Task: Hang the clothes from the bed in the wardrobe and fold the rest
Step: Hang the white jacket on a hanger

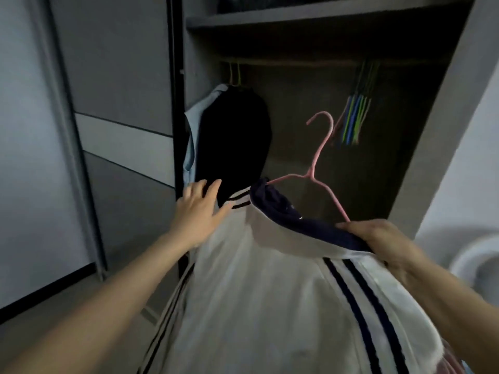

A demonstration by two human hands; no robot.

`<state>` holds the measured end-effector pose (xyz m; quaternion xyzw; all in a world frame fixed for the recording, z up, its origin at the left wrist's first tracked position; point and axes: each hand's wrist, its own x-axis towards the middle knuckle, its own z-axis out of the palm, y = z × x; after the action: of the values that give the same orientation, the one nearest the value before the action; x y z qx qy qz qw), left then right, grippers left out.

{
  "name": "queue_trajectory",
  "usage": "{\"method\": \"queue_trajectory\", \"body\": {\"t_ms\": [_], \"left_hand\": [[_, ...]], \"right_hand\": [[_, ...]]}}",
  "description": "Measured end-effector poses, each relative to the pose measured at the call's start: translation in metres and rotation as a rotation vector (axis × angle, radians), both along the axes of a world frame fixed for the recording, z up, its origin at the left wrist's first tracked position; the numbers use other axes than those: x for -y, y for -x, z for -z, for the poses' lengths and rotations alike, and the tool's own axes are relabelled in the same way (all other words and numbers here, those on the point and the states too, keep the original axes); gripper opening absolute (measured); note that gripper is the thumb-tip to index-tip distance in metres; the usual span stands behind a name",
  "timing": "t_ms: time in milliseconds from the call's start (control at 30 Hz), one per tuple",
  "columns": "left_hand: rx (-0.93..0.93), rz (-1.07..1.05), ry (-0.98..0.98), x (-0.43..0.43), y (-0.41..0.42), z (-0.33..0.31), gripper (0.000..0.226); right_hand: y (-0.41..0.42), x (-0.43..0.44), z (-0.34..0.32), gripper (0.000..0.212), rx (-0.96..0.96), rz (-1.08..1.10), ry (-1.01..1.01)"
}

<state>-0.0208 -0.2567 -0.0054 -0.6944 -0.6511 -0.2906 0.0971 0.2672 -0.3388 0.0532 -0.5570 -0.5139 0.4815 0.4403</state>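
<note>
White jacket [270, 292] with navy stripes, draped on a pink hanger [314, 168]. Right hand [383, 238] clamps the collar and one hanger arm together; the hook rises just above this grip. Left hand [198, 211], fingers spread and straight, rests at the opposite shoulder. Just beyond it a dark garment [235, 136] hangs in the wardrobe [310, 20]; spare coloured hangers [353, 117] hang above the grip.
</note>
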Motion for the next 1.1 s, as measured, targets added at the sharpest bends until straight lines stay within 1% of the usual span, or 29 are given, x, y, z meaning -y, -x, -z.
{"method": "queue_trajectory", "body": {"t_ms": [100,200,267,400,533,667,800,933,1067,1100], "left_hand": [[0.065,-0.007,-0.029,-0.021,0.030,0.003,0.063],[0.085,-0.031,-0.045,-0.046,0.050,-0.002,0.063],[0.077,-0.043,-0.063,-0.066,0.064,-0.010,0.063],[0.015,-0.091,-0.139,-0.113,0.092,-0.035,0.062],[-0.029,-0.119,-0.195,-0.171,0.120,-0.062,0.063],[-0.067,-0.130,-0.275,-0.234,0.144,-0.092,0.064],[-0.029,-0.147,-0.353,-0.297,0.167,-0.125,0.066],[-0.004,-0.113,-0.423,-0.353,0.185,-0.142,0.074],[0.043,-0.042,-0.454,-0.397,0.196,-0.143,0.087],[0.039,-0.024,-0.494,-0.403,0.196,-0.141,0.089]], "right_hand": [[0.029,-0.026,-0.023,0.033,0.055,0.021,-0.128],[0.065,-0.058,-0.042,0.032,0.066,0.055,-0.209],[0.089,-0.085,-0.052,0.029,0.073,0.093,-0.237],[0.122,-0.147,-0.070,0.015,0.045,0.151,-0.265],[0.136,-0.220,-0.087,0.018,0.037,0.209,-0.321],[0.150,-0.294,-0.106,0.015,0.030,0.242,-0.367],[0.171,-0.371,-0.129,0.018,0.063,0.260,-0.410],[0.196,-0.442,-0.144,0.030,0.117,0.338,-0.438],[0.212,-0.498,-0.157,0.029,0.177,0.430,-0.473],[0.216,-0.508,-0.158,0.029,0.212,0.453,-0.480]]}}
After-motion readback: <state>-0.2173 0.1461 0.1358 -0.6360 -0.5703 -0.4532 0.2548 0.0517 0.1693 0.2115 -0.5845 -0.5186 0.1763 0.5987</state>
